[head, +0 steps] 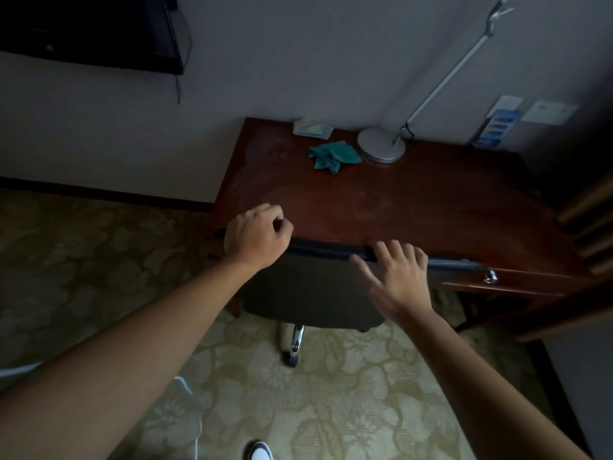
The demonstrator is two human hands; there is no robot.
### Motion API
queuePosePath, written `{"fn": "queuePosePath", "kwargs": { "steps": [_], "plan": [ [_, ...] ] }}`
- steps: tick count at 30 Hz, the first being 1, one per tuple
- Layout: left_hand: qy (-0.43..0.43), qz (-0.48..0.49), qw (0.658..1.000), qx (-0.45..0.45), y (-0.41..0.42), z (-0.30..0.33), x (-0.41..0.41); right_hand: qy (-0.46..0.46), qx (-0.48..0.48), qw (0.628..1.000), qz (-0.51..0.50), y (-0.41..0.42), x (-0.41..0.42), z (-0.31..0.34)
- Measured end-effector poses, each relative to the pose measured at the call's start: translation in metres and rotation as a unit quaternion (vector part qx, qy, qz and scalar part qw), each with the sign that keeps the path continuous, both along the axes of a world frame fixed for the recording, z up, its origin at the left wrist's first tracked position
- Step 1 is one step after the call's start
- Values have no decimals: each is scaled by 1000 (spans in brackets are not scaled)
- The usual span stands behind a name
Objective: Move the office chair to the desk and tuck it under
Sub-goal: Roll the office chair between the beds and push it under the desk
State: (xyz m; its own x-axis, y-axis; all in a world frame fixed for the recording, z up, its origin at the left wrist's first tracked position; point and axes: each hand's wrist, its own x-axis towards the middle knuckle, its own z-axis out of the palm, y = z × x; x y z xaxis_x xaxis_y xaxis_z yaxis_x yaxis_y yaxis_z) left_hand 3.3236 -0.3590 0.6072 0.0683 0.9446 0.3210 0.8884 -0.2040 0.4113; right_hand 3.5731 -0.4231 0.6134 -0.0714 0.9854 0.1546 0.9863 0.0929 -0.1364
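Both hands: left grip [257, 235] loosely curled, right [396, 277] flat on chair back [318, 280].

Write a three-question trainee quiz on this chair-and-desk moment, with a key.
1. True or false: the office chair has its backrest at the front edge of the desk.
2. Which hand has straight fingers on the backrest top: A the left hand, B the right hand?
3. Fill in: the crumpled green cloth lies beside the round ____ of the lamp.

Key: 1 true; 2 B; 3 base.
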Motion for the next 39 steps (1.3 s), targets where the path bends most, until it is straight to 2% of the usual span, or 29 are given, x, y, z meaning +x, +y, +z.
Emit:
{"fn": "queuePosePath", "kwargs": {
  "steps": [4,6,10,16,19,24,30,39],
  "plan": [
    [93,-151,984,-38,-16,0,-22,-45,-39,997,41,-3,8,4],
    [136,-159,977,-47,-17,-1,-34,-56,-42,997,37,0,4,6],
    [86,-154,984,-22,-13,-7,-43,-82,-34,996,21,2,-7,3],
    [139,-208,968,-26,15,-8,-62,-102,-29,994,37,16,-15,1],
    [140,-197,967,-75,24,-4,-61,-79,-26,996,37,21,-14,1],
    [104,-138,974,-149,14,-1,-58,-71,-83,994,25,22,-13,7],
    [83,-91,983,-133,-41,-6,-42,-62,-87,994,34,-14,-1,3],
    [53,-31,991,-119,-116,-11,-11,-96,-96,988,78,-45,28,13]
  ]
}}
